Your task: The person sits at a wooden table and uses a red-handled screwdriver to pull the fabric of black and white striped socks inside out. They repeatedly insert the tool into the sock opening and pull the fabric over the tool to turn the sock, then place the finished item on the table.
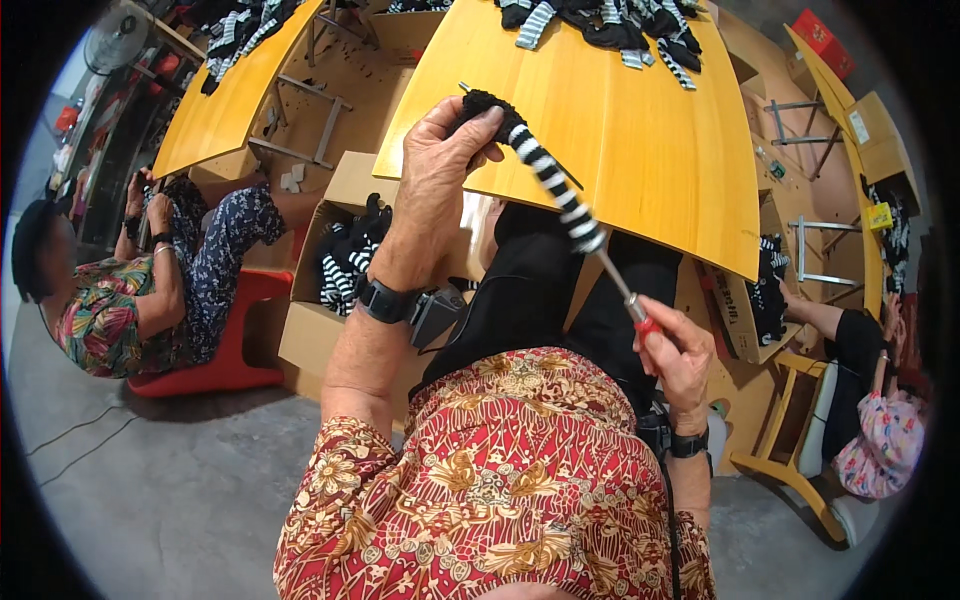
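A black-and-white striped knitted tube [556, 186] slants over the near edge of the yellow table [640, 150], threaded along a metal rod. My left hand [445, 150] pinches its black upper end between thumb and fingers, and a thin metal tip pokes out beyond that end. Lower right, my right hand [678, 350] is closed round the red handle [644, 322] of the rod. The bare metal shaft [612, 272] shows between the handle and the lower end of the tube. Whether the rod is one piece inside the tube is hidden.
More striped and black knitted pieces [600, 25] lie heaped on the table's far side. Cardboard boxes of them stand at left [310, 330] and right [728, 310]. One person sits on a red chair [225, 340] at left, another on a wooden chair [785, 440] at right.
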